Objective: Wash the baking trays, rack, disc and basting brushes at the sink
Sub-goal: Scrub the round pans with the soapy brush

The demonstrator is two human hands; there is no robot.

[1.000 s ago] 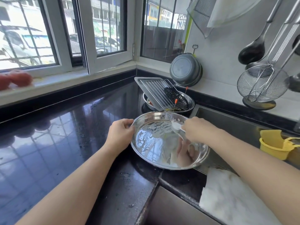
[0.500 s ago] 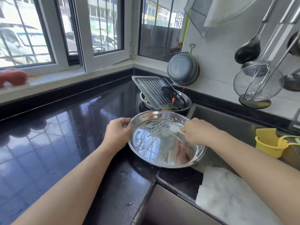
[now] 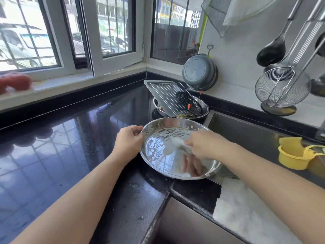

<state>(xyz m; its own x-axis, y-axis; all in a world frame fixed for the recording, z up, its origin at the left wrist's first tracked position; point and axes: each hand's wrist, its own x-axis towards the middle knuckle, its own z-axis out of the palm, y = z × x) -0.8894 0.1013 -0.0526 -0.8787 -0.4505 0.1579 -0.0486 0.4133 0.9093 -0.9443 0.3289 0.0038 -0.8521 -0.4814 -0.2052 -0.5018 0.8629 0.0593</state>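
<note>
A round steel tray (image 3: 158, 154), streaked with suds, lies on the black counter at the sink's left edge. My left hand (image 3: 129, 140) grips its left rim. My right hand (image 3: 204, 147) holds a white sponge (image 3: 177, 142) against the tray's inside. Behind it a steel bowl (image 3: 204, 108) holds a rectangular baking tray (image 3: 149, 85), a wire rack (image 3: 167, 97), a black perforated disc (image 3: 189, 102) and thin orange-tipped brush handles (image 3: 189, 106), all leaning.
The sink basin (image 3: 249, 131) opens to the right, with a yellow cup (image 3: 292, 155) on its rim. A white cloth (image 3: 246, 213) lies at the near right. A dark pan (image 3: 199, 72), ladles and a wire skimmer (image 3: 281, 87) hang on the wall.
My right hand has slid the sponge a little left and down across the tray's inside. My left hand keeps its grip on the rim.
</note>
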